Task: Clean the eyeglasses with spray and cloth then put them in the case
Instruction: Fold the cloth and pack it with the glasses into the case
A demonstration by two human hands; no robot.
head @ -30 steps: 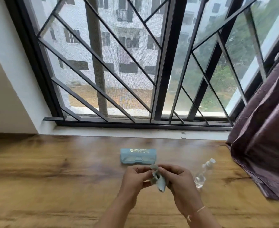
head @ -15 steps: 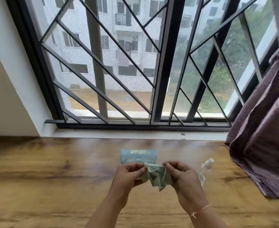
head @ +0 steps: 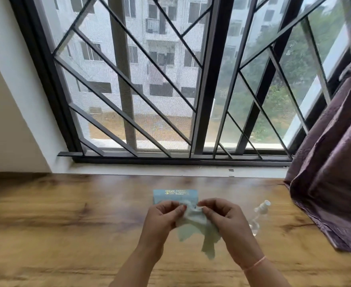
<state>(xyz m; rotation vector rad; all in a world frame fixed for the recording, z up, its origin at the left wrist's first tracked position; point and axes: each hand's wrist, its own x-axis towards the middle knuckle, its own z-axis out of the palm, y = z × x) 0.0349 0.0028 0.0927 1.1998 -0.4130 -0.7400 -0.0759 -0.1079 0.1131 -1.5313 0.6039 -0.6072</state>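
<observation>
A pale green cleaning cloth (head: 197,226) hangs between both hands over the wooden table (head: 56,224). My left hand (head: 162,218) pinches its upper left edge and my right hand (head: 224,218) pinches its upper right edge. The cloth droops down below my fingers. Just behind my hands lies a light blue glasses case (head: 174,194), shut, with gold lettering. A small clear spray bottle (head: 258,214) with a white top lies on the table to the right of my right hand. No eyeglasses are visible.
A barred window with a white sill (head: 170,168) runs along the table's far edge. A purple curtain (head: 336,162) hangs at the right and drapes onto the table's right end. A cream wall (head: 5,121) stands at the left.
The cloth was bunched between my hands and now is spread wider and hangs lower. My hands have moved a little apart. The camera tilted slightly.
</observation>
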